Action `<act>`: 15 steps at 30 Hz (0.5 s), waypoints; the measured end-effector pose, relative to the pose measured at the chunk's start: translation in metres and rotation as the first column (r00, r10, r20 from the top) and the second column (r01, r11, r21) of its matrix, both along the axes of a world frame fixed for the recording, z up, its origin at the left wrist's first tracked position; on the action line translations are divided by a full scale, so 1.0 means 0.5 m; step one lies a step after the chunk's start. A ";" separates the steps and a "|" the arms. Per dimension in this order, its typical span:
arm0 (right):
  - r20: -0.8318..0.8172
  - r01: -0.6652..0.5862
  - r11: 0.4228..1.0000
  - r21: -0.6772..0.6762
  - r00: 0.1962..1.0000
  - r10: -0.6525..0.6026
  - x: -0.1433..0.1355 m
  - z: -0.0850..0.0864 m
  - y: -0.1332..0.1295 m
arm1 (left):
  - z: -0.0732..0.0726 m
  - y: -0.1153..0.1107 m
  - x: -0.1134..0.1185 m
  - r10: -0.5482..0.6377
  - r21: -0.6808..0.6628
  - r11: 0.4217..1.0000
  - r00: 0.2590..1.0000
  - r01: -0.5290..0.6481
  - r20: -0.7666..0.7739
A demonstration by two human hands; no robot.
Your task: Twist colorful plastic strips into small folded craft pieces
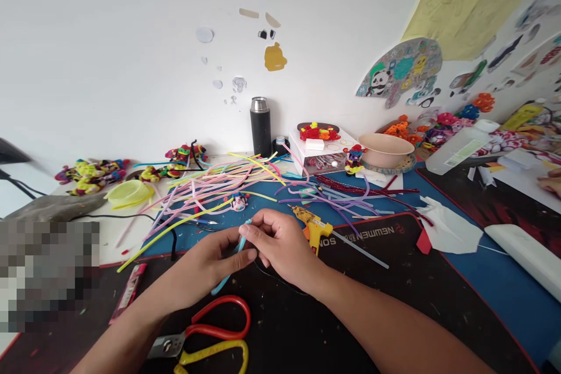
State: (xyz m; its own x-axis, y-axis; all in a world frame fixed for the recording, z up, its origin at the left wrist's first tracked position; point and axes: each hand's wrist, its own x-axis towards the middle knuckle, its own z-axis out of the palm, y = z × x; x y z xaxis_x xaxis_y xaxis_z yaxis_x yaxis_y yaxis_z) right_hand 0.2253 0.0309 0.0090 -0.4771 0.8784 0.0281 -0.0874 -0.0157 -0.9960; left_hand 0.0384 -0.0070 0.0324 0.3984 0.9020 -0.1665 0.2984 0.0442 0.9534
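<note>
Between my two hands is a light-blue pipe cleaner [221, 284], its lower end sticking out beneath the left fingers. My left hand [214, 260] is closed, thumb and fingers pinching it. From the right, my right hand [278, 245] meets it, thumb and index closed on the upper part of the same pipe cleaner. The fingertips partly hide it. Below my left hand lies a pair of scissors [219, 327] with one red and one yellow handle. A yellow hot glue gun [316, 229] rests just beyond my right hand.
Many pastel pipe cleaners [205, 181] spread behind my hands, with purple and dark-red ones [346, 187] to the right. A black thermos [261, 128], a white box [322, 149] and a beige bowl [385, 149] stand along the wall. White tissue [451, 228] lies at right.
</note>
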 end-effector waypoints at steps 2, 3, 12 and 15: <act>-0.020 0.006 1.000 0.001 1.000 -0.006 0.001 0.002 0.001 | -0.007 0.001 -0.004 0.034 0.007 0.999 0.999 -0.034 -0.021; -0.034 0.012 1.000 0.001 0.999 -0.012 0.002 0.003 0.002 | -0.010 0.002 -0.008 0.047 0.010 0.999 0.998 -0.047 -0.028; -0.063 0.115 0.993 0.010 0.991 -0.114 0.003 0.010 0.014 | -0.008 0.009 -0.026 0.131 0.039 0.991 0.987 -0.128 -0.093; -0.048 0.139 0.990 0.034 0.989 -0.137 0.005 0.012 0.015 | -0.011 0.007 -0.024 0.180 0.128 0.979 0.972 -0.161 -0.153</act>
